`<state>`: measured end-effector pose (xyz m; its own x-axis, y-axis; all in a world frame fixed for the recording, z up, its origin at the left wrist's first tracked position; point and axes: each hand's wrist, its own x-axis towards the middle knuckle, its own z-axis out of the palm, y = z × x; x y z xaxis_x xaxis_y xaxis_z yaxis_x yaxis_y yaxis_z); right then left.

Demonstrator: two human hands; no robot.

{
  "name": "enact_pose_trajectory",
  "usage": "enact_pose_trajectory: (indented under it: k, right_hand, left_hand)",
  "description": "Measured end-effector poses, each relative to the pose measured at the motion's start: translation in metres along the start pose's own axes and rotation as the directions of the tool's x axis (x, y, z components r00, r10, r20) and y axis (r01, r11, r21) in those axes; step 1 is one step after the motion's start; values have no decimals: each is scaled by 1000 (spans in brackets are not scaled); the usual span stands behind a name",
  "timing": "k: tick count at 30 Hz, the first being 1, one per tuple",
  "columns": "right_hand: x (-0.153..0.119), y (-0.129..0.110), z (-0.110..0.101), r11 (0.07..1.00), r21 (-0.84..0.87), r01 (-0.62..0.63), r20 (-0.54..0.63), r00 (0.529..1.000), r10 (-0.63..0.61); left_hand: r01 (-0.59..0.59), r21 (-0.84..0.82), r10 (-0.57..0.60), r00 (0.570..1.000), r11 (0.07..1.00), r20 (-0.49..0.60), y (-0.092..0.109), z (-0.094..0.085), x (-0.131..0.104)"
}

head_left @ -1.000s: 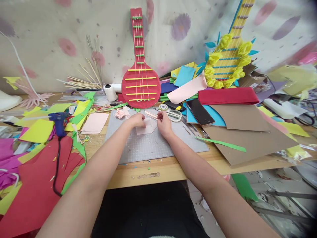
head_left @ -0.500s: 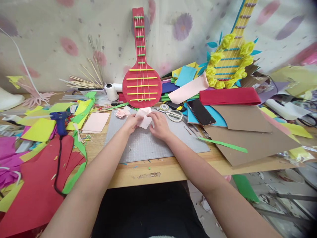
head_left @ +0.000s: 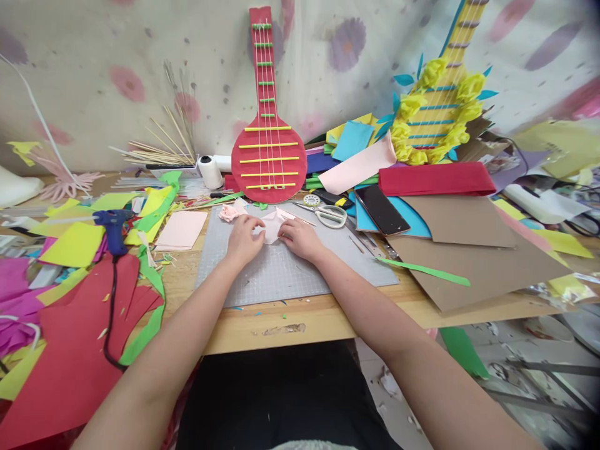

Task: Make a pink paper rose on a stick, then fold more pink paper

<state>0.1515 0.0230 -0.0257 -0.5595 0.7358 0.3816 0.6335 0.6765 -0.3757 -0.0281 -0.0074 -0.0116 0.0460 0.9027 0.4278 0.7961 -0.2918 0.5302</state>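
A small piece of pale pink paper (head_left: 272, 226) is between my hands, low over the grey cutting mat (head_left: 262, 281). My right hand (head_left: 300, 239) pinches its right side. A thin stick (head_left: 302, 220) shows beside those fingers along the paper's upper right edge; whether the fingers grip it too is hidden. At the paper's left edge, my left hand (head_left: 244, 239) is open, thumb and curved fingers apart. A crumpled pale pink paper flower (head_left: 229, 212) lies just behind the left hand. White-handled scissors (head_left: 330, 216) rest beyond my right hand.
A red paper-covered instrument (head_left: 269, 156) stands upright behind the mat. Left are a blue glue gun (head_left: 112, 228), pink paper squares (head_left: 182, 230) and red sheets (head_left: 84, 331). On the right lie a phone (head_left: 382, 209), brown cardboard (head_left: 482, 269) and a green strip (head_left: 424, 270).
My left hand has let go of the pink paper and moved slightly left, fingers opening. The paper is now at my right fingers, and a thin stick has come into view there.
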Motion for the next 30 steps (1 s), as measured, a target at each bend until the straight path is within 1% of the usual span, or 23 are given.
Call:
enact_pose_trajectory:
  k: [2,4,8,11,19,25,30]
  right_hand:
    - [0,1,1,998,54,-13,12,1000,13]
    - [1,1,3,995,94,-37,24,999,35]
    - [4,-2,5,989,89,-117,41,993,114]
    - [8,-6,6,984,59,-167,35,986,165]
    - [12,-11,10,982,-32,-185,28,982,186]
    - [10,-14,7,961,6,-276,22,961,276]
    - [11,-12,4,967,33,-253,27,967,252]
  left_hand:
    - [-59,99,49,994,993,96,-2,-1,-7]
    - [-53,154,32,990,987,136,-6,0,-10]
    - [7,169,-28,992,986,121,-10,5,-9]
    - [32,176,-52,993,984,110,-8,6,-9]
    - [61,180,-81,991,982,108,-3,4,-10]
    - [98,182,-122,985,978,125,-1,3,-10]
    - [107,208,-133,985,972,112,1,3,-11]
